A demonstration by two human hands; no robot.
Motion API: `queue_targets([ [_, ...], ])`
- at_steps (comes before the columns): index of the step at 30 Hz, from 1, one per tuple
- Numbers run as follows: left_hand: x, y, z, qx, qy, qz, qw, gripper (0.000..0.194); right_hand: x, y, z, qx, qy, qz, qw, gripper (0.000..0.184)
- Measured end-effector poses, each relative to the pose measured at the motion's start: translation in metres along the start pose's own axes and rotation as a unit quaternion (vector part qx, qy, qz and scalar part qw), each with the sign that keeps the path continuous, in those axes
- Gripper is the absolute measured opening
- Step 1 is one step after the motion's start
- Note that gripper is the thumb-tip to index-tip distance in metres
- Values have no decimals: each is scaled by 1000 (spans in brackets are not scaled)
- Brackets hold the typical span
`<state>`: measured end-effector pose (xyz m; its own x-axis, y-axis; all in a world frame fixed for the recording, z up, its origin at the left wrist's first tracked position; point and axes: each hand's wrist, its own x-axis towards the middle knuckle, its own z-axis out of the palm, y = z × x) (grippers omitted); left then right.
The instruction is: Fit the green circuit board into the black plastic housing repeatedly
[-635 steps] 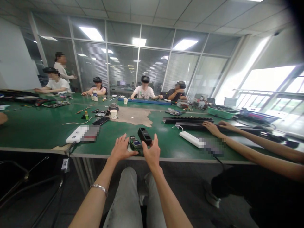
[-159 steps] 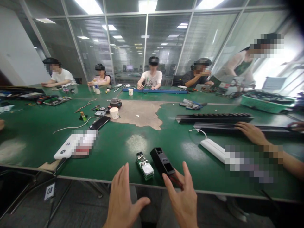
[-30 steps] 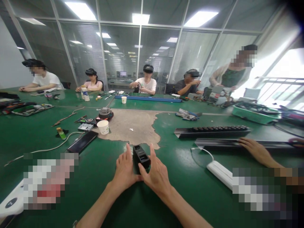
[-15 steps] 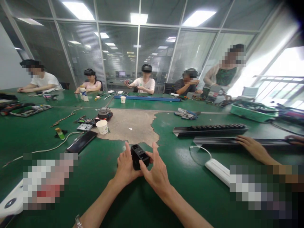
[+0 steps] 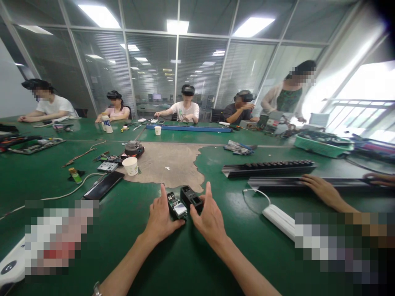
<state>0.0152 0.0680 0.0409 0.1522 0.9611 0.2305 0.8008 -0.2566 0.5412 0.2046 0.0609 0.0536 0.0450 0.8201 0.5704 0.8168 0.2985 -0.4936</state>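
Note:
My left hand (image 5: 160, 218) grips one half of a small black device (image 5: 178, 209), which shows a pale, shiny rectangular part inside. My thumb lies along its near end and the index finger points up. In my right hand (image 5: 210, 216) is the other half, a black plastic housing (image 5: 190, 196) with square cut-outs, held between thumb and fingers with the index finger raised. A narrow gap separates the two pieces. Both are held just above the green table (image 5: 185, 259).
Left of my hands lie a black phone (image 5: 104, 185), a paper cup (image 5: 130, 166) and a small green bottle (image 5: 75, 175). On the right are a white power strip (image 5: 279, 222), black rails (image 5: 268, 167) and a neighbour's hand (image 5: 321, 191). Several people sit or stand across the table.
The black device has come apart into two pieces. My right hand has moved slightly right with the housing, while my left keeps the part with the exposed inside.

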Motion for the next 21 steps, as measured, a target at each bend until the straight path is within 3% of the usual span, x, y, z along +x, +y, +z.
queue_targets([
  [7, 0, -5, -6, 4, -12, 8, 1000, 134, -3, 0, 1, -52, -47, -9, 998, 89],
  [15, -1, -13, -10, -20, -39, -16, 999, 141, 2, -28, -4, 134, 14, 15, 991, 87],
  [21, -3, -15, -17, -20, -38, -28, 999, 141, -2, -43, 5, 113, -5, -12, 994, 88],
])
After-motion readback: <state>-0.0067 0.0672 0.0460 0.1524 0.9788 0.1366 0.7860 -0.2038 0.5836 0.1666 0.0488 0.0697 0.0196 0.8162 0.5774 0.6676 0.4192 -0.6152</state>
